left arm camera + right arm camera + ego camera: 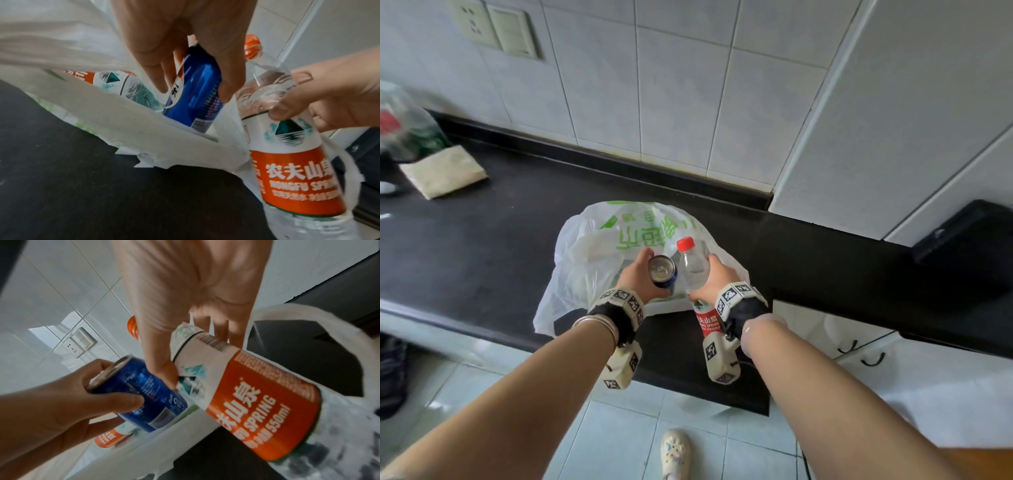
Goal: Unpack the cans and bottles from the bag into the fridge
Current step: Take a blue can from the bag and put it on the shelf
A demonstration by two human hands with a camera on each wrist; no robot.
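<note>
A white plastic bag (pixel 599 260) with green print lies open on the black counter (pixel 482 240). My left hand (pixel 638 274) grips a blue can (pixel 662 272) from its side, lifted above the bag's mouth. My right hand (pixel 714 274) holds a clear water bottle (pixel 693 265) with a red cap and red label by its upper body. In the left wrist view the blue can (pixel 197 97) and the water bottle (pixel 287 146) are side by side, and another bottle (pixel 123 86) lies inside the bag (pixel 123 121). The right wrist view shows the water bottle (pixel 246 394) and the can (pixel 144 394) close together.
A white fridge or cabinet side (pixel 893 120) stands at the right end of the counter. A folded cloth (pixel 445 171) and another plastic bag (pixel 404 126) lie at the far left. White cupboard doors (pixel 859 342) sit below right. A shoe (pixel 676 452) is on the tiled floor.
</note>
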